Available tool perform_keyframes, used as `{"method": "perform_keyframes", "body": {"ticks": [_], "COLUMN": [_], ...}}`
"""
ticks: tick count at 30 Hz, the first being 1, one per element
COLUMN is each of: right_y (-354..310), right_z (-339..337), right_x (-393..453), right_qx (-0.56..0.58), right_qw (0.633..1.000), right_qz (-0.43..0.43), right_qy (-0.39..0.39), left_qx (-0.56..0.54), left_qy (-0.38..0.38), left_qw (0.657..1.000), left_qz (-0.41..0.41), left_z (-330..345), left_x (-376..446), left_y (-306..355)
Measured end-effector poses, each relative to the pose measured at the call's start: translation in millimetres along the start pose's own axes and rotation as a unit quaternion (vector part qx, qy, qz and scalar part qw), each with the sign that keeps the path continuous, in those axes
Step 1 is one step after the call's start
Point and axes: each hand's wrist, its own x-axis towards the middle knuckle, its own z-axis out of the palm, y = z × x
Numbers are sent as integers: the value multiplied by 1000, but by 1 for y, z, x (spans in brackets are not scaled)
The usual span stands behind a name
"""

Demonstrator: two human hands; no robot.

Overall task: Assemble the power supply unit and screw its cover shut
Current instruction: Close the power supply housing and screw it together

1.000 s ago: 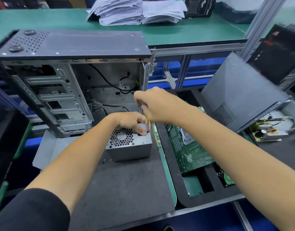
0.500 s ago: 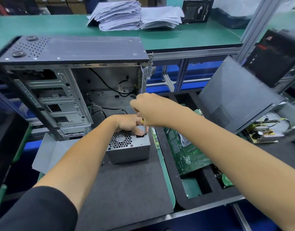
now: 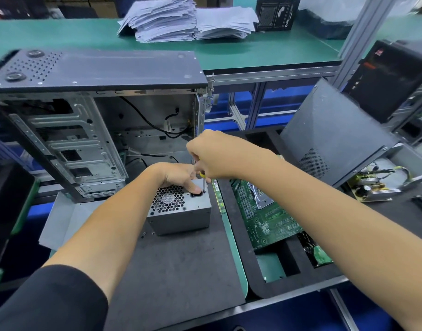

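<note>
— Where does the single view sit?
— Head-mounted, wide-angle, looking forward and down, close over the dark grey foam work mat (image 3: 181, 271)

— How far does it reach?
— To the green-topped rear bench (image 3: 62, 37); no second view

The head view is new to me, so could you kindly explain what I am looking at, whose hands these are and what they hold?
There is no robot here. A person wears a camera on the head, so you look forward and down along both arms at a workbench. The left hand rests on a small grey power supply with a round fan grille, steadying it on a dark mat. The right hand grips a screwdriver, held upright with its tip at the box's top right corner. Behind stands an open computer case. To the right a green circuit board lies in a black foam tray, and a grey side panel leans tilted. Paper stacks sit on the far green bench.
</note>
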Motion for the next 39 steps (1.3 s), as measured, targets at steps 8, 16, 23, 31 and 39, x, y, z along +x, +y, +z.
{"method": "perform_keyframes", "body": {"ticks": [8,16,23,31,39], "right_y": [-3,3,5,6,7], "right_z": [0,2,5,-4,-4], "right_x": [-3,1,0,2,1], "right_qx": [0,8,-26,22,36], "right_qw": [1000,1000,999,999,998], "right_qz": [-5,18,35,23,19], "right_qy": [-21,-12,-2,-12,-44], "left_qx": [-19,-14,-35,-27,2], "left_qy": [-8,-5,-2,-5,34], "left_qw": [1000,1000,999,1000,999], "left_qz": [-22,0,5,-11,-20], "left_z": [-3,-3,-5,-4,-2], "left_x": [2,-2,-1,-6,-10], "left_y": [1,-2,-5,1,6]}}
